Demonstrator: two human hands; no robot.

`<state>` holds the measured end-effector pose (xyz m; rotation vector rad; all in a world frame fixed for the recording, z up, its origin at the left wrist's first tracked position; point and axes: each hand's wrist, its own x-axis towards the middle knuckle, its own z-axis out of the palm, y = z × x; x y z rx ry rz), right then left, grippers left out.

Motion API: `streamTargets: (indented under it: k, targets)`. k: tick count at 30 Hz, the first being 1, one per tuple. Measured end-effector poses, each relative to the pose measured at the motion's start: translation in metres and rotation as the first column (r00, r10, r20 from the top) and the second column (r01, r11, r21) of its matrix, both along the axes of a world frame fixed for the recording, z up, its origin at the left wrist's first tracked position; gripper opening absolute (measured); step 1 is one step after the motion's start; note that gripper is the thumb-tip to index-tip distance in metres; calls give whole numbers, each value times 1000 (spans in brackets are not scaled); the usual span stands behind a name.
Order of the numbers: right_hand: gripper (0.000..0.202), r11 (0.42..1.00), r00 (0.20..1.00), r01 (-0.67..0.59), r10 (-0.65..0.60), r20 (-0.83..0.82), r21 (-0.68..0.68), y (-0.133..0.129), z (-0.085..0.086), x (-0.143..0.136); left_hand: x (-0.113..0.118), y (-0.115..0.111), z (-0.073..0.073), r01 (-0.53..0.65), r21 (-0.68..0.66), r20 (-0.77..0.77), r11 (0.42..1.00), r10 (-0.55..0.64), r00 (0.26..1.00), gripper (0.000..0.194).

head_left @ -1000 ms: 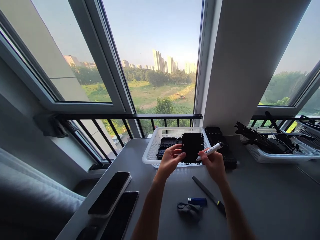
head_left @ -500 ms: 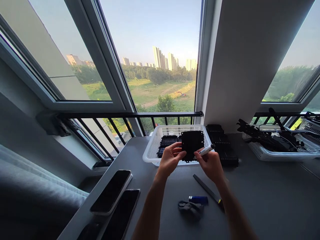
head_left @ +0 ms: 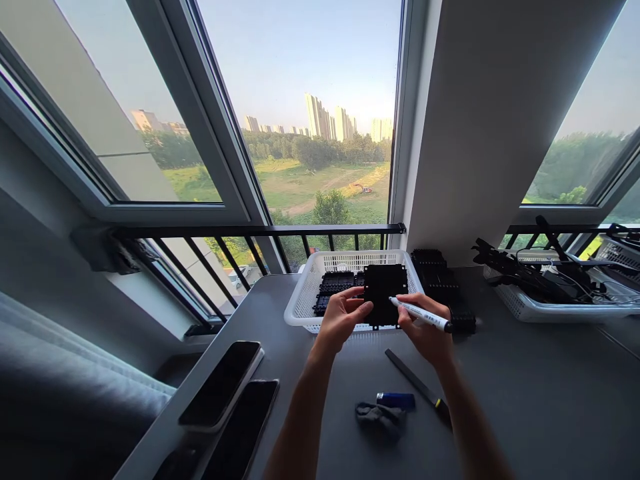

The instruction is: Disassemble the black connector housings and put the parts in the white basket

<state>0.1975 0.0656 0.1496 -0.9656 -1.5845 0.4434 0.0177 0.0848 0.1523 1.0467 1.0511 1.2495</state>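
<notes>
A flat black plastic panel (head_left: 383, 287) is held upright above the front of a white basket (head_left: 300, 303), gripped at its left edge by my left hand (head_left: 340, 323). My right hand (head_left: 427, 333) holds a white marker (head_left: 423, 315), its tip pointing left at the middle of the panel; whether it touches is too small to tell. More black parts (head_left: 335, 283) lie inside the basket behind the panel. Stacked black parts (head_left: 440, 280) stand just right of the basket.
Two phones (head_left: 223, 383) lie at the left. Nearer me are a dark cloth (head_left: 380, 419), a blue lighter-like object (head_left: 396, 400) and a dark file-like tool (head_left: 413, 373). Another white basket (head_left: 540, 310) with cables and black parts stands at the right, below the window.
The marker has swung from pointing up and right to lying across the panel, its tip now at the panel's middle. My right hand has shifted slightly right and down. My left hand has barely moved.
</notes>
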Motion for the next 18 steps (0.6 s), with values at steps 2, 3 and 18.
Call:
streamTargets:
  k: [2,3,18]
  targets:
    - [12,1000,1000,6,-6,10,10,1,-2,-1,0,-1,1,-1,5,-9,1000,1,1000,66]
    - [12,1000,1000,7,-7,17,15,2,-2,-1,0,-1,1,-4,4,-16,1000,4,1000,66]
    - [18,994,989,77,-66,-131,82,2,-4,1,0,-2,1,60,-54,-4,997,-60,998,64]
